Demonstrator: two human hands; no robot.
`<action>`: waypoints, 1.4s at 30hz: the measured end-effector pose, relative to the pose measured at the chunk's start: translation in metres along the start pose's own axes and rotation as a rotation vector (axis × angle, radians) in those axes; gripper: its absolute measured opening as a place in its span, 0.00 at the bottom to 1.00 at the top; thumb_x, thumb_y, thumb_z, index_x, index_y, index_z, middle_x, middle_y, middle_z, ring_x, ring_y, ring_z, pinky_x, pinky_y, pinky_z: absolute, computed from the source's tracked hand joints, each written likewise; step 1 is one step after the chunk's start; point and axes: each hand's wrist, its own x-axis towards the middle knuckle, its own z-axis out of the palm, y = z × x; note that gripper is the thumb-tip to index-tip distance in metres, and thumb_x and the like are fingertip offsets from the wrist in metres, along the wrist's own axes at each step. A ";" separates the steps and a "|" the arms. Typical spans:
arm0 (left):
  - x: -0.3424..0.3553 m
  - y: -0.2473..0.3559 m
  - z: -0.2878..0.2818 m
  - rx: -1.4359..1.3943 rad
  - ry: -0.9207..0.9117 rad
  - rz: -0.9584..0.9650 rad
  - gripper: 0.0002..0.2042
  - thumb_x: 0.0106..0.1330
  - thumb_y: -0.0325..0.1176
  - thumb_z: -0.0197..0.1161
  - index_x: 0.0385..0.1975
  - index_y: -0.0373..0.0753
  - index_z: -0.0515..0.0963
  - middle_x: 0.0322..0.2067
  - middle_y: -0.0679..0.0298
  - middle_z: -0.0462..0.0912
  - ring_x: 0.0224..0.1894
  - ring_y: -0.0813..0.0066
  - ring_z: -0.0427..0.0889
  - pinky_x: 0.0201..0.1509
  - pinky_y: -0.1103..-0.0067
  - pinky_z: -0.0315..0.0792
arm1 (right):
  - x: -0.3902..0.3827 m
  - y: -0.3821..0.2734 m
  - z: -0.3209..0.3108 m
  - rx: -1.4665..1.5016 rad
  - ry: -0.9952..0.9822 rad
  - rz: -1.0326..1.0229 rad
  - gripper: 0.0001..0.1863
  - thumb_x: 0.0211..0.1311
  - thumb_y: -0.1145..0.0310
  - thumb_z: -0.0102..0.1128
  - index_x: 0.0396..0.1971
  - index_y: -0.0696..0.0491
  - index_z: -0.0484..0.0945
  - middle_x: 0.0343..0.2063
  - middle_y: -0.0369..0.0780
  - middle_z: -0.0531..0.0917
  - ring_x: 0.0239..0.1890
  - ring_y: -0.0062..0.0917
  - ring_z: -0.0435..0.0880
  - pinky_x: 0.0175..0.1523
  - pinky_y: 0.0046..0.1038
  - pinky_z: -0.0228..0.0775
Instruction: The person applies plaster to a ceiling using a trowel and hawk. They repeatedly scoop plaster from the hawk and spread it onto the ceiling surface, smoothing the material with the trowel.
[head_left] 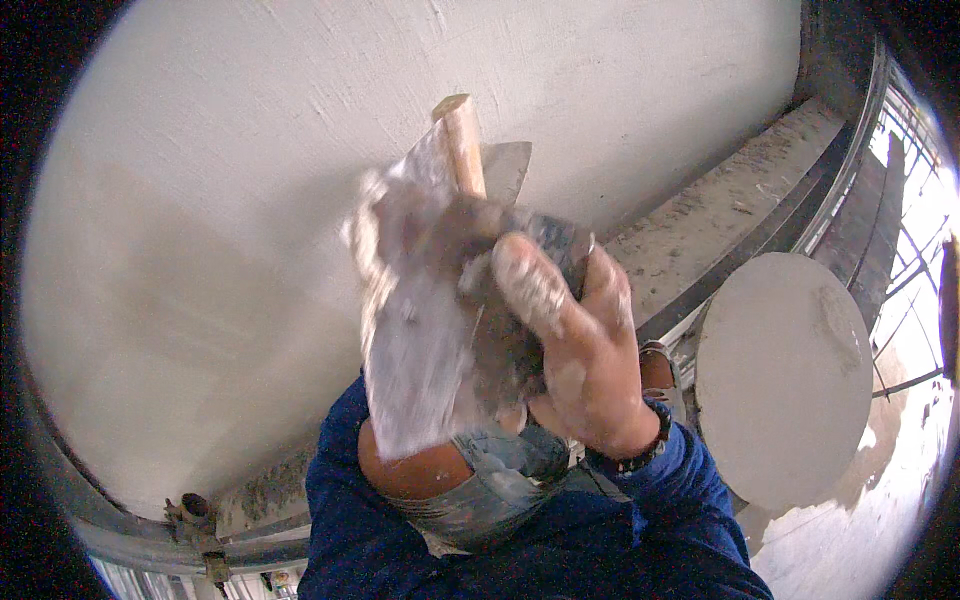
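Note:
My right hand, dusted with pale plaster, grips a dark, blurred tool whose edges I cannot make out. It is pressed over a smeared metal plate held up in the middle, with wet plaster along the plate's left edge. A pale wooden handle sticks up at the top, beside a grey metal blade behind it. My left hand is mostly hidden by the plate and tools, so I cannot see how its fingers lie.
A plastered wall fills the upper left above a dirty ledge. A round grey board or lid is at the right, near metal bars. Pipe fittings are at lower left. My knees are below the tools.

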 end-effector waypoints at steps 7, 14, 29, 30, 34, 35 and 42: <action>0.006 -0.006 -0.019 -0.121 -0.203 -0.095 0.19 0.63 0.52 0.48 0.41 0.43 0.64 0.26 0.59 0.75 0.25 0.63 0.76 0.56 0.66 0.55 | -0.035 -0.015 -0.035 -0.247 0.070 -0.027 0.16 0.58 0.63 0.58 0.39 0.59 0.74 0.27 0.38 0.81 0.28 0.21 0.78 0.36 0.22 0.70; 0.028 -0.009 -0.031 -0.252 -0.455 -0.175 0.19 0.63 0.53 0.48 0.41 0.43 0.64 0.26 0.59 0.76 0.24 0.63 0.77 0.57 0.66 0.55 | -0.054 0.008 -0.103 -0.170 0.475 0.106 0.14 0.60 0.62 0.56 0.39 0.57 0.73 0.30 0.37 0.79 0.26 0.20 0.77 0.28 0.22 0.71; -0.030 0.002 -0.003 0.024 0.028 -0.001 0.19 0.64 0.52 0.48 0.41 0.42 0.65 0.27 0.59 0.76 0.25 0.64 0.77 0.55 0.67 0.58 | -0.056 0.087 -0.069 0.139 0.289 0.518 0.14 0.62 0.61 0.53 0.38 0.58 0.70 0.22 0.35 0.75 0.10 0.19 0.72 0.08 0.20 0.62; -0.031 0.001 -0.003 0.034 0.040 0.000 0.19 0.64 0.52 0.48 0.41 0.42 0.66 0.27 0.59 0.76 0.25 0.64 0.77 0.54 0.67 0.58 | -0.052 0.086 -0.065 0.113 0.331 0.522 0.14 0.62 0.62 0.53 0.38 0.58 0.70 0.22 0.35 0.75 0.10 0.19 0.72 0.07 0.21 0.61; -0.030 0.000 -0.001 0.052 0.062 0.007 0.19 0.64 0.51 0.48 0.41 0.41 0.66 0.27 0.59 0.76 0.26 0.64 0.77 0.54 0.67 0.58 | -0.038 0.086 -0.061 0.047 0.388 0.480 0.14 0.61 0.63 0.53 0.40 0.58 0.68 0.22 0.36 0.75 0.10 0.20 0.73 0.06 0.21 0.60; -0.028 -0.003 -0.001 0.055 0.065 0.009 0.19 0.64 0.51 0.48 0.41 0.41 0.66 0.27 0.59 0.76 0.26 0.64 0.77 0.54 0.67 0.59 | -0.035 0.087 -0.062 0.040 0.375 0.454 0.14 0.61 0.63 0.53 0.40 0.58 0.67 0.23 0.37 0.76 0.10 0.20 0.73 0.05 0.21 0.60; -0.033 0.002 -0.002 0.094 0.114 0.027 0.19 0.64 0.51 0.49 0.41 0.40 0.66 0.28 0.59 0.76 0.26 0.64 0.77 0.53 0.68 0.60 | -0.027 0.091 -0.056 0.001 0.400 0.395 0.13 0.60 0.65 0.53 0.42 0.56 0.68 0.25 0.37 0.77 0.11 0.20 0.74 0.06 0.21 0.61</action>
